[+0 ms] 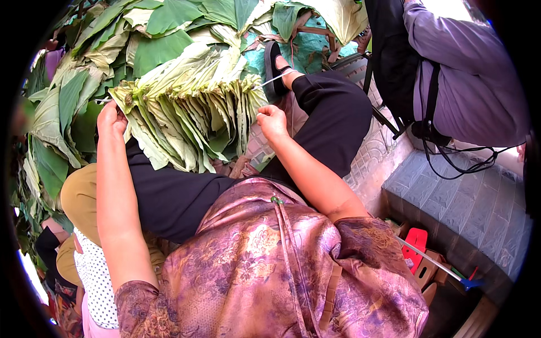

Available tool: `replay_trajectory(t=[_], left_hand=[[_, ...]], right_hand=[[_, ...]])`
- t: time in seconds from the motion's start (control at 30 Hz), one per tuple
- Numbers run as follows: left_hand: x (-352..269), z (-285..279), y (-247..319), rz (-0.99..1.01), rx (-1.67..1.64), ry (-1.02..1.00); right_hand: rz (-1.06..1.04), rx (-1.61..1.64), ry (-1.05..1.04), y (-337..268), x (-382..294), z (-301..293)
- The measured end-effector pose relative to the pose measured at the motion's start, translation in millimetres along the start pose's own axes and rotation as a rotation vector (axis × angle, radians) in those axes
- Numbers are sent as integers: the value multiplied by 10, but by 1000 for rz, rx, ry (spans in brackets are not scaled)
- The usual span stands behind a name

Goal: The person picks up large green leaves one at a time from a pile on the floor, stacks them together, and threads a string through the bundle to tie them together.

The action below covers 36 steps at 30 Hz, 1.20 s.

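A thick row of strung broad leaves [203,114], likely tobacco, hangs over my lap with its stem ends packed side by side. Fingers of my left hand [111,120] pinch at the row's left end, beside a thin pale rod tip [101,101]. My right hand [271,121] is just off the right end, thumb and fingers curled together; nothing shows between them. From that end a white cord [274,78] runs taut to my foot in a black shoe [274,69].
Loose green and yellowing leaves [169,17] pile up ahead and to the left. Another person in a purple-grey top [465,80] sits at right, near black cables [473,167] and a tiled step [448,198]. A person's tan-trousered knee [80,198] is close on my left.
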State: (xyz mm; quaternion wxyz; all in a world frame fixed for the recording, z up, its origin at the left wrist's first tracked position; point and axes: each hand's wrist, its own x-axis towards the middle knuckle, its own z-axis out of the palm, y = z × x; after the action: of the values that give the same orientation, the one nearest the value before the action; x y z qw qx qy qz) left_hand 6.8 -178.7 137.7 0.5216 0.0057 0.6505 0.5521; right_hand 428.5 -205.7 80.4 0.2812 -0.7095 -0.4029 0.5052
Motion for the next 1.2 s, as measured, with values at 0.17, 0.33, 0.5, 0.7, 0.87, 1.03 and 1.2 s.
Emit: replay_trajectory(t=[0.17,0.33,0.5,0.7,0.87,1.03,1.2], left_hand=[[43,-35,31,-10,-40,-14],[-18,141,84,-23,-24,-9],[-85,185,111,-25,-29,-26],[-222,361,157,-47,-59,16],[-109,279,169,-76,-94,-16],[-146,333,166,-87,-97,15],[-132,306,153,-79,-98,17]], right_hand=[[-182,-228,55,-200,185,39],[-373,-526,56,-490,260,69],[-342,-719,5,-638,337,166],[-362,-818,60,-576,435,188],[-258,-776,103,-428,544,41],[-410,-711,-50,-508,429,131],[-389,-870,-11,-532,474,196]])
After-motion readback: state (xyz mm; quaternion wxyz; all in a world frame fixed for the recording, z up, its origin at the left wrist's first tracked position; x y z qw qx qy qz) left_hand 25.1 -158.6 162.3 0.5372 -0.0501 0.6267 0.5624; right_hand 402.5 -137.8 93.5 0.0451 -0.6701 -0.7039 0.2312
